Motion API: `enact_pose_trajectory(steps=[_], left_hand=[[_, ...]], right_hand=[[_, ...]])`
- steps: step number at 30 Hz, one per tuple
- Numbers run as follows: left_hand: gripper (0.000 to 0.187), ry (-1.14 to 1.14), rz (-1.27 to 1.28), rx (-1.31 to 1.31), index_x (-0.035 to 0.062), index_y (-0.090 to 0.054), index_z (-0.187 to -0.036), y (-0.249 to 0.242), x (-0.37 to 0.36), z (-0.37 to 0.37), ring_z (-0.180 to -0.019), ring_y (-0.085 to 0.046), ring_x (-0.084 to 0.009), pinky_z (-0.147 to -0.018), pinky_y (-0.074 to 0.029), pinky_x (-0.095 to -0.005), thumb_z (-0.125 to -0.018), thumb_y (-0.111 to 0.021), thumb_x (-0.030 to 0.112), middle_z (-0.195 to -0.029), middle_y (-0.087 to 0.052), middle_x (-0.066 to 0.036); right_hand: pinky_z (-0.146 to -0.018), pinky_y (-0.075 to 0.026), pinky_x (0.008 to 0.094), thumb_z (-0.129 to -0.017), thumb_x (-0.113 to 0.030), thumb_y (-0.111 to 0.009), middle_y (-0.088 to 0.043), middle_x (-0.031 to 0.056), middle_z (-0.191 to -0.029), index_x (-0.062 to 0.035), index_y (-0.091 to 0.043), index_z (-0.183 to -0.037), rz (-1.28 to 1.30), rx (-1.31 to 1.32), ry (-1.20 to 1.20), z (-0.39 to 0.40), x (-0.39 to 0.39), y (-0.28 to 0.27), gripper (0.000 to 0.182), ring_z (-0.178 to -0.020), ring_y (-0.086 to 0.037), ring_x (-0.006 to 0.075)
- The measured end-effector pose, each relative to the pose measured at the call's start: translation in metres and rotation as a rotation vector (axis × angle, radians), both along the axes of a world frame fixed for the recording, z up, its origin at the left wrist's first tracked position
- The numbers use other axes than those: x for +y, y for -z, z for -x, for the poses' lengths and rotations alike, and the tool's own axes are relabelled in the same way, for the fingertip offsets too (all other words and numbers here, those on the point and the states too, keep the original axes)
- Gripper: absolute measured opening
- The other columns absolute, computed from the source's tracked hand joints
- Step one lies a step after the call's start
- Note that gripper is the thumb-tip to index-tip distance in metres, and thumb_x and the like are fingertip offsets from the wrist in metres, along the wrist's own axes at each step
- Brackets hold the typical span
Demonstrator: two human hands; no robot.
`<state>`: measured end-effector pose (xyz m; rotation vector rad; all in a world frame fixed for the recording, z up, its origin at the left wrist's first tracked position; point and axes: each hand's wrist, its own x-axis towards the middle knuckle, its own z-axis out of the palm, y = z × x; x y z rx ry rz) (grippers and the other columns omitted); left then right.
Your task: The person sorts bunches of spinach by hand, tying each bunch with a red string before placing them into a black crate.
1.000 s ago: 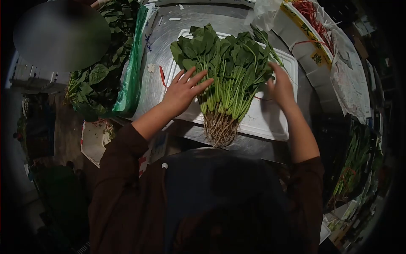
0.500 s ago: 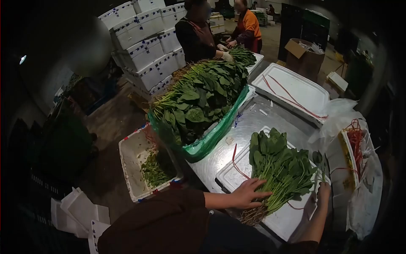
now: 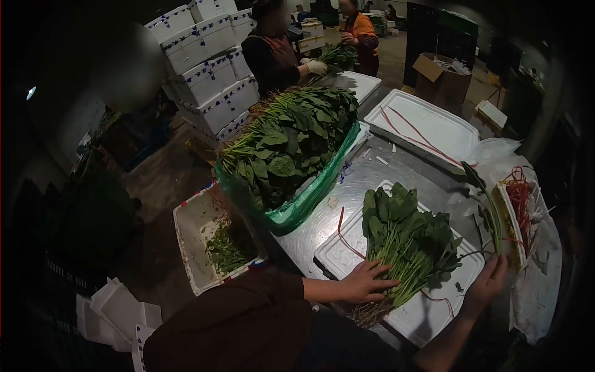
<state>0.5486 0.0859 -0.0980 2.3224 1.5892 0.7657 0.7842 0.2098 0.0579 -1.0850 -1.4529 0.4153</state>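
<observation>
Head camera: close to the person's body, the left hand (image 3: 370,282) lay palm down across the stems of a thick bundle of leafy greens (image 3: 414,245), its fingers spread flat, not wrapped round. Stringy brown roots (image 3: 370,314) poked out just beside that hand at the person's end. From there the bundle's long axis ran away, slanting rightward, over a shallow white foam lid (image 3: 414,327) to the dark leaves. A thin red plastic strip (image 3: 340,226) stuck out on the bundle's left.

Over on the right, the right hand (image 3: 488,285) had its fingertips pinched on the lower end of a long, slim green sprig (image 3: 494,217). What I noticed most was how the two lay: the sprig's main stem was to the right of the bundle and apart from it, leaf ends of both pointing away from the person, the left hand being the nearer to the bundle.

Just past the sprig, a white foam box held tangled red ties (image 3: 519,211). Across the shiny metal table (image 3: 365,167) rose a big heap of greens (image 3: 282,149) in a green plastic liner (image 3: 304,214). Farther off, a co-worker in pale gloves (image 3: 317,67) held more greens, near stacked white foam boxes (image 3: 201,68).
</observation>
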Motion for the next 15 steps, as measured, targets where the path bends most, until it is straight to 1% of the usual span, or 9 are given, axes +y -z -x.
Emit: enact_pose_trajectory(steps=[2,4,5,7,9,10,11,13,15], left_hand=[[0.054,-0.008,-0.03,0.018,0.0344,-0.041,-0.134,-0.002,0.0,0.0,-0.123,-0.031,-0.0445,-0.101,-0.027,-0.0551,-0.084,-0.057,0.041,-0.141,-0.031,-0.015],[0.052,-0.054,-0.072,-0.094,0.023,-0.045,-0.132,-0.014,0.002,-0.001,-0.117,-0.04,-0.0383,-0.097,-0.033,-0.0481,-0.085,-0.056,0.041,-0.128,-0.044,-0.016],[0.052,-0.048,-0.065,-0.093,0.023,-0.045,-0.132,-0.021,0.004,-0.002,-0.117,-0.04,-0.0383,-0.097,-0.033,-0.0481,-0.085,-0.056,0.041,-0.128,-0.044,-0.016],[0.039,-0.104,0.324,-0.599,0.0149,-0.051,-0.124,-0.036,0.013,-0.001,-0.103,-0.051,-0.0248,-0.087,-0.041,-0.0354,-0.091,-0.05,0.036,-0.118,-0.053,-0.014],[0.033,-0.152,0.815,-1.477,0.009,-0.053,-0.113,-0.02,0.031,0.005,-0.082,-0.055,-0.016,-0.073,-0.043,-0.0268,-0.095,-0.044,0.035,-0.1,-0.06,-0.009],[0.032,-0.165,0.946,-1.607,0.007,-0.052,-0.103,-0.022,0.031,0.013,-0.076,-0.052,-0.0111,-0.068,-0.044,-0.026,-0.096,-0.042,0.036,-0.094,-0.06,-0.004],[0.032,-0.163,0.964,-1.598,0.007,-0.052,-0.103,-0.025,0.033,0.013,-0.076,-0.052,-0.0111,-0.068,-0.044,-0.026,-0.096,-0.042,0.036,-0.094,-0.06,-0.004],[0.026,-0.439,0.892,-1.613,0.0045,-0.05,-0.099,-0.027,0.037,0.01,-0.071,-0.052,-0.0134,-0.066,-0.045,-0.0274,-0.096,-0.046,0.029,-0.092,-0.06,-0.006],[0.024,-0.368,0.851,-1.561,0.0043,-0.051,-0.1,-0.029,0.037,0.009,-0.072,-0.053,-0.0135,-0.066,-0.045,-0.0284,-0.095,-0.047,0.028,-0.093,-0.061,-0.006]], right_hand=[[-0.064,-0.046,0.0316,-0.094,-0.018,-0.051,-0.063,0.0144,-0.087,0.0037,-0.055,-0.111,-0.24,-0.18,0.119,0.019,-0.012,-0.017,0.028,-0.074,-0.061,0.0209],[-0.063,-0.048,0.0352,-0.093,-0.015,-0.052,-0.065,0.0189,-0.091,0.0008,-0.057,-0.114,-0.196,-0.334,0.125,0.038,-0.025,-0.013,0.026,-0.074,-0.063,0.0273],[-0.057,-0.048,0.0371,-0.09,-0.013,-0.055,-0.064,0.0163,-0.081,-0.0023,-0.058,-0.112,-0.222,-0.488,0.167,0.05,-0.029,0.002,0.025,-0.065,-0.062,0.0311],[-0.051,-0.046,0.038,-0.086,-0.015,-0.059,-0.063,0.0137,-0.073,-0.0046,-0.059,-0.113,-0.276,-0.706,0.022,0.072,-0.044,0.036,0.029,-0.058,-0.06,0.0291],[-0.047,-0.044,0.0381,-0.081,-0.019,-0.062,-0.057,0.0115,-0.064,-0.0041,-0.059,-0.113,-0.167,-0.845,-0.207,0.085,-0.068,0.074,0.035,-0.053,-0.057,0.0267],[-0.046,-0.044,0.0379,-0.08,-0.02,-0.063,-0.055,0.0104,-0.062,-0.0032,-0.059,-0.113,-0.15,-0.873,-0.235,0.091,-0.082,0.084,0.037,-0.052,-0.056,0.0262],[-0.045,-0.043,0.0376,-0.079,-0.021,-0.064,-0.053,0.0093,-0.059,-0.0023,-0.058,-0.113,-0.134,-0.9,-0.264,0.095,-0.094,0.091,0.039,-0.05,-0.055,0.0257],[-0.046,-0.043,0.0381,-0.079,-0.022,-0.065,-0.054,0.0095,-0.062,-0.001,-0.057,-0.115,-0.105,-0.887,-0.329,0.096,-0.108,0.091,0.042,-0.052,-0.056,0.0265],[-0.048,-0.044,0.0383,-0.077,-0.023,-0.067,-0.056,0.0089,-0.066,-0.0025,-0.057,-0.115,-0.082,-0.857,-0.405,0.095,-0.111,0.09,0.044,-0.056,-0.058,0.0274]])
